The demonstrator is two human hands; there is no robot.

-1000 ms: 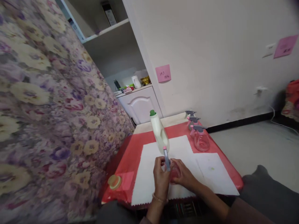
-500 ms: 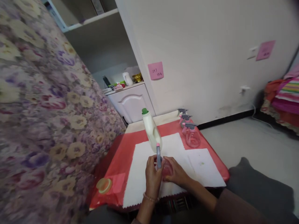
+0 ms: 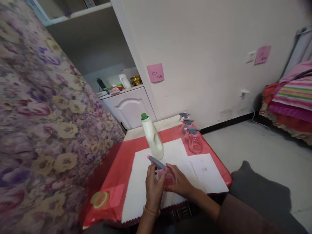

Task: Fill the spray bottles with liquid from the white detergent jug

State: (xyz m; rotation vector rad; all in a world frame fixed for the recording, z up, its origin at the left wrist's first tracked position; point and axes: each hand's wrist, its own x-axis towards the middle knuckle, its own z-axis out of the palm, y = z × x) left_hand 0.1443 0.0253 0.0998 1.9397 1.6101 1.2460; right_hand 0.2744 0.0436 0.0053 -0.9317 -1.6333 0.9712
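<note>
A pink transparent spray bottle [image 3: 170, 178] with a grey spray head [image 3: 156, 162] is held between my two hands over a white cloth [image 3: 138, 182]. My left hand [image 3: 154, 187] grips the neck just below the head, whose pink nozzle points up and left. Wrapped round the clear body from the right is my right hand [image 3: 179, 182]. Behind them a pale green jug [image 3: 154, 139] with a green cap stands upright on the cloth. More pink spray bottles [image 3: 195, 143] with grey heads stand in a row at the table's right back.
A round yellowish lid or jar [image 3: 100, 199] lies at the front left of the red tablecloth [image 3: 122, 156]. White paper [image 3: 209, 174] lies at the right. A floral curtain [image 3: 56, 130] hangs at the left. Behind are a cabinet [image 3: 131, 104] and a wall.
The grey spray head has turned, its nozzle swinging from pointing away to the left. Both hands still hold the bottle. The whole view has shifted slightly, moving the table left.
</note>
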